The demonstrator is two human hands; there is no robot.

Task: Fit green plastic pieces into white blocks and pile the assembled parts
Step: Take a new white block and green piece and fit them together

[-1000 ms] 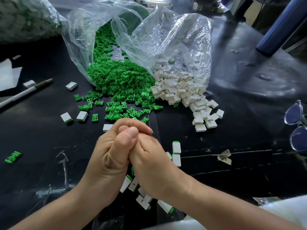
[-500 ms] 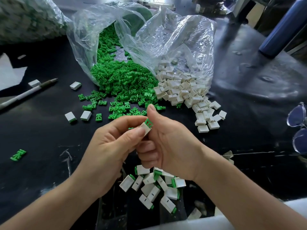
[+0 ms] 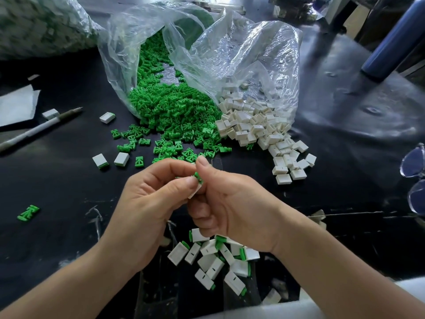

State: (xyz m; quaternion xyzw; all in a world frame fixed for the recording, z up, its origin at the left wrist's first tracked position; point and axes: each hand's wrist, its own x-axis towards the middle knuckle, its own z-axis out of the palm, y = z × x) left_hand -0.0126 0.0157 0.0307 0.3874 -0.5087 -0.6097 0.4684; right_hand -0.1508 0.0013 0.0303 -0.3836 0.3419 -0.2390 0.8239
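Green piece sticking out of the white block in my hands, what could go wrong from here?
The green piece is not fully seated in the white block. It is pinched only at the fingertips of the left hand and right hand, so it could go in crooked or slip free. The pile of assembled parts lies right below, near the front edge of the table, so a dropped part may scatter it or roll off.

Green pieces (image 3: 174,116) heaped touching white blocks (image 3: 253,125); assembled parts (image 3: 213,259) piled nearer; one block (image 3: 194,192) held.
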